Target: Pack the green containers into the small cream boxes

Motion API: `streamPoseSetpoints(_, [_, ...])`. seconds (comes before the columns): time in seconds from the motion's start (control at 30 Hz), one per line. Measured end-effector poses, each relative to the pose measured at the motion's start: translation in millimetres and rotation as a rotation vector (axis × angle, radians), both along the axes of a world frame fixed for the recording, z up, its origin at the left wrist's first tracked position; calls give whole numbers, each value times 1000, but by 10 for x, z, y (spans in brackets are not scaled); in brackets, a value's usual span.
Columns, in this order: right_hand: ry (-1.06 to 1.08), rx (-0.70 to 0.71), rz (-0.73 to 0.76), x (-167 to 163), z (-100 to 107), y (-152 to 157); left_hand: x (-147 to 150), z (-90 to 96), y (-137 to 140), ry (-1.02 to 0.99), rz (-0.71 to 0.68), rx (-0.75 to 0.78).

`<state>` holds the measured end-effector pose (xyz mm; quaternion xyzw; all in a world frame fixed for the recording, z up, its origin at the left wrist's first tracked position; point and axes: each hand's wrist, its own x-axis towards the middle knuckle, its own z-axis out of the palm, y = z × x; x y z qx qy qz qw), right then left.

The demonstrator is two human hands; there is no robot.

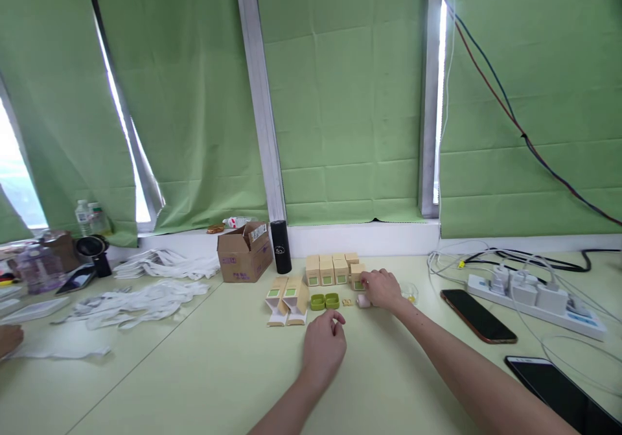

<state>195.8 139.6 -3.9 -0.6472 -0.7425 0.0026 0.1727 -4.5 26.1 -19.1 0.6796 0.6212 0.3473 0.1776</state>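
Green curtains (345, 98) behind pale table (208, 370); right hand (382, 288) at small box (356, 270), grip unclear; left hand (324, 345) loosely half-open.

Rightmost small beige box (356, 276), upright

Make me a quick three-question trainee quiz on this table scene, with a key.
1. True or false: the wearer's right hand is at a small beige box.
2. What stands just right of the brown cardboard box? A) power strip; B) black cylinder; C) white cloth.
3. How many phones lie to the right of that hand?

Key: 1. True. 2. B. 3. Two.
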Motion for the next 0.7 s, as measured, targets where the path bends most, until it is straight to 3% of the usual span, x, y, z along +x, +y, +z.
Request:
streamPoseSetpoints(0.47, [-70,-28,1,-100,21,143,-1,-24,3,14,-6,14])
streamPoseSetpoints(0.7, [-5,20,-12,-116,76,-6,-6,-37,17,39,-2,21])
